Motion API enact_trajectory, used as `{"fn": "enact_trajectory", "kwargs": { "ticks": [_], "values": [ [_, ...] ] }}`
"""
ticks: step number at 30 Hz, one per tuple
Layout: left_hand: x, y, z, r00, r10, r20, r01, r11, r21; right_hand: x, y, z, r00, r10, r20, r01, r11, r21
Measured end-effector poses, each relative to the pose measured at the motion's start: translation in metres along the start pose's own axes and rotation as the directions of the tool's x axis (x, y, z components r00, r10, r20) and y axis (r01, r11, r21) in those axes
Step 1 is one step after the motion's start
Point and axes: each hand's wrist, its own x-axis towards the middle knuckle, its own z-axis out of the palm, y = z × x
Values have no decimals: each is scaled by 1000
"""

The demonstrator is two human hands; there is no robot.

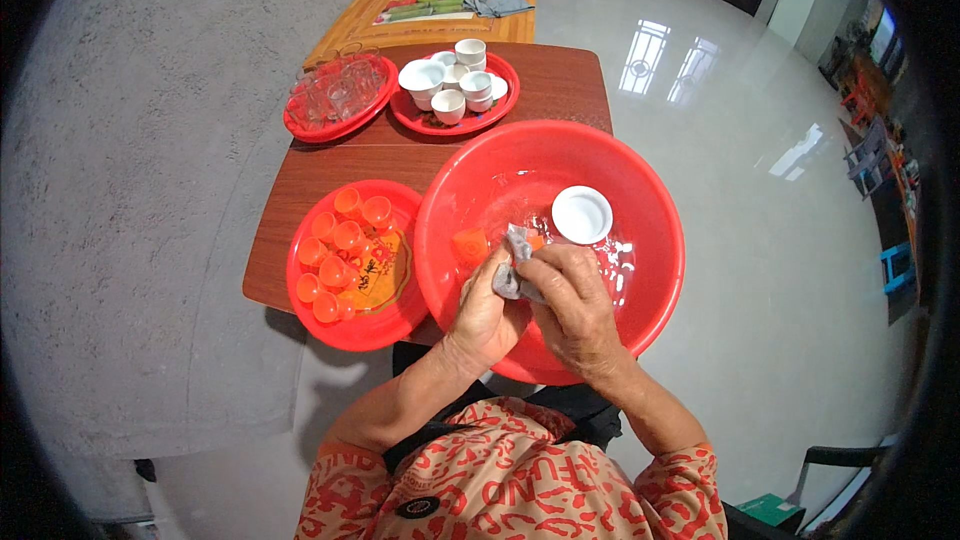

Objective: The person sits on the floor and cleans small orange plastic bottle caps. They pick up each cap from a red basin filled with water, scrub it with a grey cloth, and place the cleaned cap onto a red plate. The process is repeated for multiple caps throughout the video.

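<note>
Over the big red basin [655,310], my two hands meet around a wet grey cloth [508,282]. My right hand [575,305] pinches the cloth from the right. Pressed up to the cloth's left side is my left hand [487,320], its fingers curled; what they close on is hidden. A bit of orange [537,242] shows just beyond the right fingers, too covered to tell if it is held. In the basin's shallow water, an orange cup [470,246] lies past my left hand. A white bowl [582,215] sits in the basin beyond my right hand.
Left of the basin, a red tray [390,325] holds several small orange cups [348,235]. Farther back on the brown table [270,240] are a red tray of clear glasses [338,90] and another of white bowls and cups [449,106]. A yellow wooden table [340,25] adjoins behind.
</note>
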Motion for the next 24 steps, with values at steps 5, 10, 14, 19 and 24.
{"fn": "enact_trajectory", "kwargs": {
  "ticks": [5, 10, 14, 19, 24],
  "values": [
    [-3, 4, 6, 992, -94, 89, 106, 984, -143, 1, 8, -14, 955, 291, 55, -296, 934, 199],
    [-2, 3, 16, 992, -115, 53, 117, 992, -39, -6, 23, -20, 851, 498, 166, -524, 787, 325],
    [-4, 8, 20, 996, -70, 59, 64, 994, 90, 9, 20, -34, 651, 606, 458, -759, 530, 378],
    [-3, 6, 27, 999, -40, 6, 39, 980, 194, -4, 26, -24, 886, 343, 311, -420, 879, 227],
    [2, 15, -2, 999, 9, -42, 0, 974, 226, -3, 27, -43, 814, 249, 525, -269, 962, -41]
  ]
}}
